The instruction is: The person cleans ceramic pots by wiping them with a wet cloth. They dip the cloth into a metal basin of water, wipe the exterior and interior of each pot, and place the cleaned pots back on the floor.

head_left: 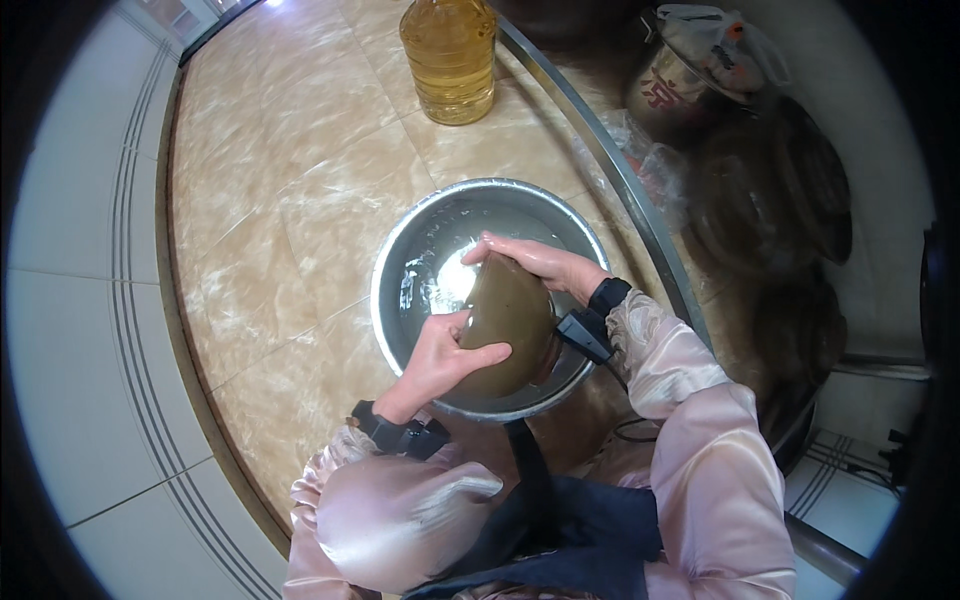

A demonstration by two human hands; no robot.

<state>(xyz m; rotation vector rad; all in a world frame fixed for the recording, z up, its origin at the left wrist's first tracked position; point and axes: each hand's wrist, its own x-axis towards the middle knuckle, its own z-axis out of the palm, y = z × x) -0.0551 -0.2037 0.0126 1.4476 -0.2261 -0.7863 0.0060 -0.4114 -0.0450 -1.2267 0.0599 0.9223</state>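
A metal basin [386, 247] holding water stands on the tiled floor before me. Tilted over it is a smooth, wet, brown rounded vessel [510, 322], perhaps a bowl or lid. My left hand [442, 356] grips the vessel's near left side, its thumb lying on the brown surface. At the far end, my right hand [536, 259] rests against the vessel's upper edge with its fingers extended; part of this hand's hold is hidden. Light glares off the water beside the vessel.
Beyond the basin stands a clear plastic bottle of yellow liquid [450, 67]. A metal rail [630, 180] curves past the basin's right side. Behind it are a metal container with red writing [667, 86], a clear plastic bag [660, 176] and dark rounded pots. A white tiled wall [82, 337] runs along the left.
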